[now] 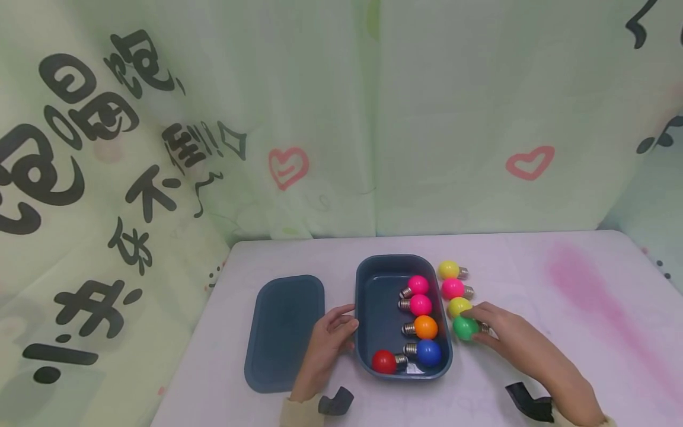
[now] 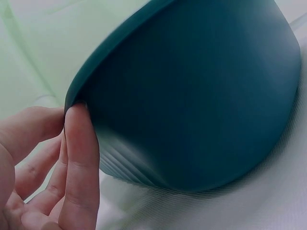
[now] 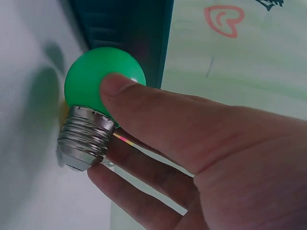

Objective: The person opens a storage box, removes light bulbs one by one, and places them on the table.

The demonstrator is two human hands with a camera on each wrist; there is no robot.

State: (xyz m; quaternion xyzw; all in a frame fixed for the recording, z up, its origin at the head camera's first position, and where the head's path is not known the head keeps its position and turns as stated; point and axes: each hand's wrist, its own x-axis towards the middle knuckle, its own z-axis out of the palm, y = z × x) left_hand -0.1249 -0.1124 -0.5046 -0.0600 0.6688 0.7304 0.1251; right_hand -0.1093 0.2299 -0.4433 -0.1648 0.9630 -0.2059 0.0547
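Observation:
A dark blue-grey box (image 1: 377, 279) holds several colored light bulbs: two pink bulbs (image 1: 420, 305), an orange bulb (image 1: 425, 327), a blue bulb (image 1: 428, 353) and a red bulb (image 1: 383, 362). At the box's left side, my left hand (image 1: 328, 344) pinches its rim with the fingertips; the left wrist view has the box wall (image 2: 192, 105) up close. My right hand (image 1: 514, 338) grips a green light bulb (image 3: 93, 79) just right of the box. The thumb lies across its green globe, and its metal screw base points away from the box.
Beside the box's right wall lie a yellow bulb (image 1: 448, 269), a pink bulb (image 1: 452, 288) and another yellow bulb (image 1: 459, 306), the last partly behind my right fingers. A flat dark lid (image 1: 285, 332) rests on the white table (image 1: 533, 267) to the left. Printed curtains (image 1: 427, 118) hang behind.

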